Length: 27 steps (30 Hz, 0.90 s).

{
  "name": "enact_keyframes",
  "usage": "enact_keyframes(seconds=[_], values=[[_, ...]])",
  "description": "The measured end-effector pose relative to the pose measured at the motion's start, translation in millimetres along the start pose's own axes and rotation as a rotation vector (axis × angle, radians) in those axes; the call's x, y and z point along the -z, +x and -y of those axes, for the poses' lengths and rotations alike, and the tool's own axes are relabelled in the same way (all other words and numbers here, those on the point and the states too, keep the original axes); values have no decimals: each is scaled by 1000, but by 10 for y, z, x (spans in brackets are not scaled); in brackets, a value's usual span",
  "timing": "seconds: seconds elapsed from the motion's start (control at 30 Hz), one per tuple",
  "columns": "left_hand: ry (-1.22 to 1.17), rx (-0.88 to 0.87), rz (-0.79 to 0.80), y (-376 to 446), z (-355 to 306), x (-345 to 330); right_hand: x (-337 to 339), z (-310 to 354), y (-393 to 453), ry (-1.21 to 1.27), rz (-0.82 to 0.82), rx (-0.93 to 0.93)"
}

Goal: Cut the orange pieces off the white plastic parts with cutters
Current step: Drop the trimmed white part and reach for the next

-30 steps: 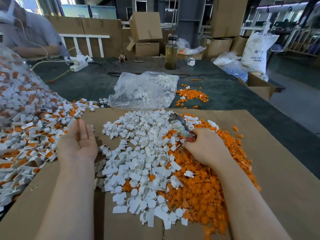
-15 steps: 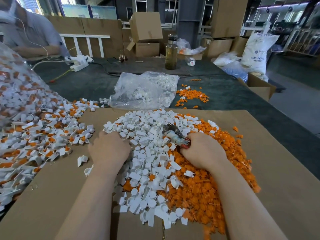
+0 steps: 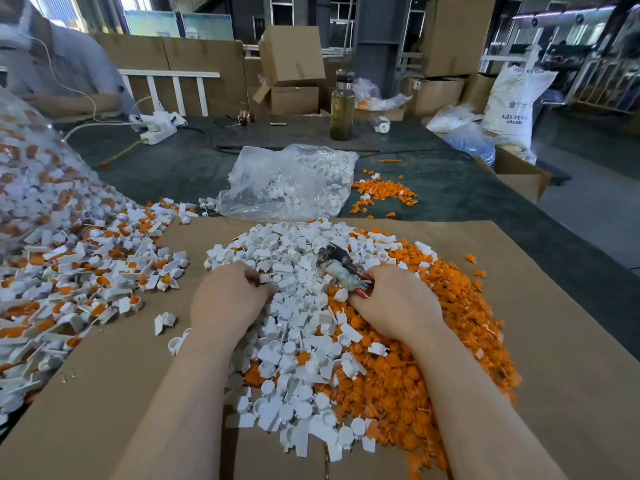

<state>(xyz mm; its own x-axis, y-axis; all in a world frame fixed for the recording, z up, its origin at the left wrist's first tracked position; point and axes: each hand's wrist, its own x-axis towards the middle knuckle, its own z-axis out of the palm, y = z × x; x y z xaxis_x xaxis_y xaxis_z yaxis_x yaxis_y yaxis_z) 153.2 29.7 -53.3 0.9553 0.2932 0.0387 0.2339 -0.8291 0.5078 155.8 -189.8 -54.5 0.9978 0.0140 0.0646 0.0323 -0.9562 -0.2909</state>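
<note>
1. The right hand (image 3: 394, 303) is curled round the red handles of the worn metal cutters (image 3: 337, 266), whose blades point up and away over the sorted heap; the blades hold nothing that can be seen
2. The left hand (image 3: 227, 297) has its fingers bent down into the white side of the heap, and a small dark-reddish bit shows at its fingertips; whether it actually pinches a piece cannot be told, since the fingertips are half buried
3. The step in hand looks like bringing a fresh piece to the blades. To do it well, hold the white part by its flat tab so the orange insert faces the cutter, seat the blades right at the join, and snip close so no orange stub stays on the white
4. Let the offcut drop to the right onto the mound of loose orange plastic pieces (image 3: 433, 358) and put the cleaned part with the pile of trimmed white plastic parts (image 3: 294, 323), keeping the two from mixing further
5. The uncut white parts with orange inserts (image 3: 86, 265) lie well to the left, spilling from a big clear plastic sack (image 3: 24, 168) at the left edge, still holding many
6. A crumpled clear plastic bag (image 3: 287, 181) on the dark green tabletop (image 3: 450, 188) holds white parts; both heaps sit on a flat brown cardboard sheet (image 3: 554, 323)
</note>
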Motion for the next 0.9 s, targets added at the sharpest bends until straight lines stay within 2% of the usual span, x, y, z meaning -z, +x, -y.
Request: enact_keyframes(seconds=[0.23, 0.37, 0.5, 0.7, 0.9], values=[[50, -32, -76, -29, -67, -53, -16, 74, -20, 42, -50, 47], [-2, -77, -50, -12, -82, -64, -23, 90, -21, 52, -47, 43], [-34, -87, -99, -9, -62, -85, -17, 94, -23, 69, -84, 42], [-407, -110, -164, -37, -127, -56, 40, 63, -18, 244, -154, 19], [-789, -112, 7, -150, -264, 20, 79, 65, -35, 612, -181, 30]])
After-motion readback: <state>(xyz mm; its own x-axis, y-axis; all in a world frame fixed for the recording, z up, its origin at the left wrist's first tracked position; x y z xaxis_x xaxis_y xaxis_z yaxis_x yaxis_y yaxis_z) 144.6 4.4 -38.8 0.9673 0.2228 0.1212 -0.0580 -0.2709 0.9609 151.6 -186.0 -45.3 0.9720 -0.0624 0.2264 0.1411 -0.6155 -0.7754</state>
